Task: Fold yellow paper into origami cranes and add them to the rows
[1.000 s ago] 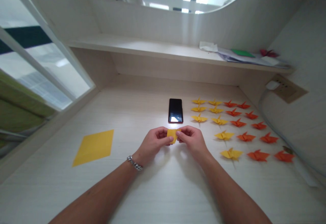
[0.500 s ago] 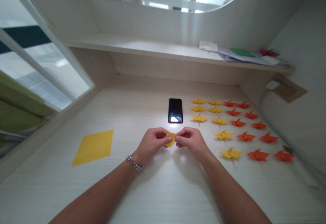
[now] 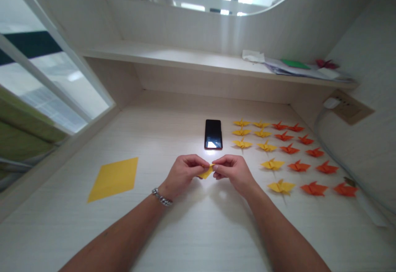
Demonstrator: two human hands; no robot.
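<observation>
A small folded yellow paper (image 3: 206, 173) is pinched between my two hands, just above the desk. My left hand (image 3: 186, 173), with a silver chain bracelet (image 3: 162, 197) at the wrist, is closed on its left side and its thumb covers much of the paper. From the other side my right hand (image 3: 232, 171) pinches the right edge between thumb and fingers. The exact folds are too small to make out. A flat sheet of yellow paper (image 3: 114, 179) lies on the desk to the left.
Beyond my hands lies a black phone (image 3: 213, 134). At the right stand rows of yellow paper cranes (image 3: 272, 164) and orange paper cranes (image 3: 298, 166). A grey cable (image 3: 337, 160) runs from the wall socket (image 3: 352, 107) along the right side. Papers (image 3: 278, 67) rest on the shelf (image 3: 185, 60).
My left thumb and fingers have shifted over the folded paper, so less of its upper part shows now. My right hand has stayed nearly in place, still pinching the edge.
</observation>
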